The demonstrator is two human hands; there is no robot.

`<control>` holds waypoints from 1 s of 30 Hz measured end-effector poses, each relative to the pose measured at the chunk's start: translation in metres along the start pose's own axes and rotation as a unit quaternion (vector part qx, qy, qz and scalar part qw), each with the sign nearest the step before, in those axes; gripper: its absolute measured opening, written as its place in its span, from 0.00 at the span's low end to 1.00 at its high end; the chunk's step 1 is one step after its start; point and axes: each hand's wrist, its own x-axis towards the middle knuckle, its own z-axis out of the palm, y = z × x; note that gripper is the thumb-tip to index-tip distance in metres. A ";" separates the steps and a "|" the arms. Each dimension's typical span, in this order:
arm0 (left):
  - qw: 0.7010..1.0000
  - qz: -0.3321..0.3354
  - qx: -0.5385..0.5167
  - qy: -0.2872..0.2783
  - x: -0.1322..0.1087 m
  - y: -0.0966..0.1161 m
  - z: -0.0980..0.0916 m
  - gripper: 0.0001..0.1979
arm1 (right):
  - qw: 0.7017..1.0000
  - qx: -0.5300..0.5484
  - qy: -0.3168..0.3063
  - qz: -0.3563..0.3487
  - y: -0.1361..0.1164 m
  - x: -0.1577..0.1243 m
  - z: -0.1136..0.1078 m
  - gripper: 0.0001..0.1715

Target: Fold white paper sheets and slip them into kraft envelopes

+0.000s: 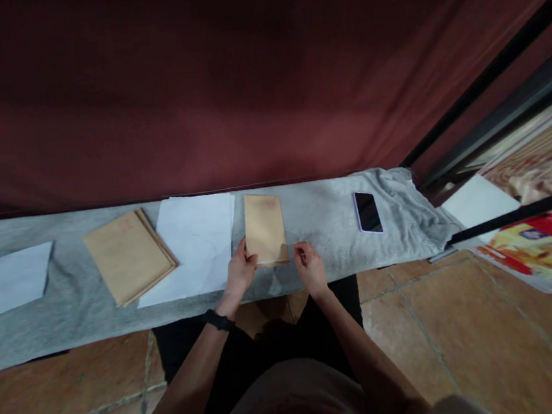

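Observation:
A brown paper envelope (264,225) lies in front of me on the grey cloth, its long side pointing away from me. My left hand (242,267) grips its lower left corner, thumb on top and fingers at the left edge. Just off the envelope's lower right corner is my right hand (309,266), fingers curled in and apart from the paper; whether anything small is in them cannot be made out. To the left, white paper sheets (199,242) lie partly under a stack of brown envelopes (126,254).
A grey cloth (321,215) covers the narrow table. On the right lies a phone (368,212); more white paper (8,281) is at the far left. A dark red curtain (264,102) hangs behind. A black bar (530,211) and a colourful box (550,252) stand right.

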 end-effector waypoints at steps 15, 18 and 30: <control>0.915 0.214 0.341 -0.028 0.021 0.021 0.022 0.28 | 0.938 -0.244 -0.102 -0.226 0.005 0.008 0.009 0.21; 0.910 0.211 0.352 -0.050 0.064 0.020 0.033 0.31 | 0.935 -0.248 -0.109 -0.231 0.003 0.008 0.007 0.21; 0.884 0.258 0.373 -0.111 0.125 0.008 0.036 0.32 | 0.936 -0.244 -0.113 -0.229 -0.003 0.008 0.007 0.21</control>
